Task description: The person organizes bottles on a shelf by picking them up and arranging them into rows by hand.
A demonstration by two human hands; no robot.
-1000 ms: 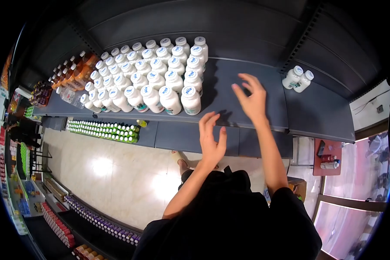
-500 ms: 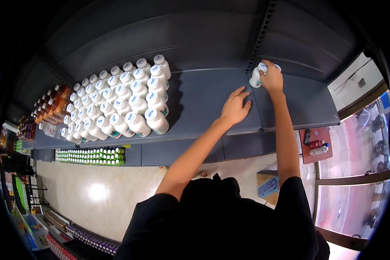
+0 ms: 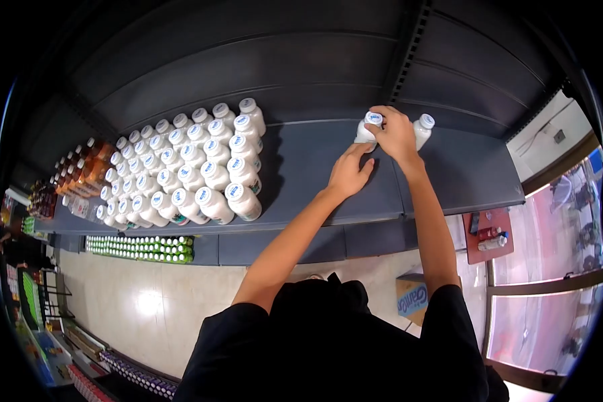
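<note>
My right hand (image 3: pixel 395 136) is closed around the upper part of a white bottle (image 3: pixel 365 133) with a blue-and-white cap. The bottle stands upright at the back of the dark grey shelf (image 3: pixel 308 157). Just in front of it is my left hand (image 3: pixel 350 173), fingers stretched towards the bottle's lower side and thumb apart; whether the fingertips touch it I cannot tell. A second white bottle (image 3: pixel 422 132) stands behind my right hand, partly covered by it. To the left, a block of similar white bottles (image 3: pixel 214 173) fills several tight rows.
Amber-coloured bottles (image 3: pixel 94 164) stand beyond the white block at the far left. Green bottles with white caps (image 3: pixel 141 248) line a lower shelf. A cardboard box (image 3: pixel 412 298) sits on the floor, and a red stool-like surface (image 3: pixel 479 249) holds several items at right.
My right hand has moved left with one white bottle, leaving the other standing at the right. My left hand has shifted slightly left and now lies close to the held bottle.
</note>
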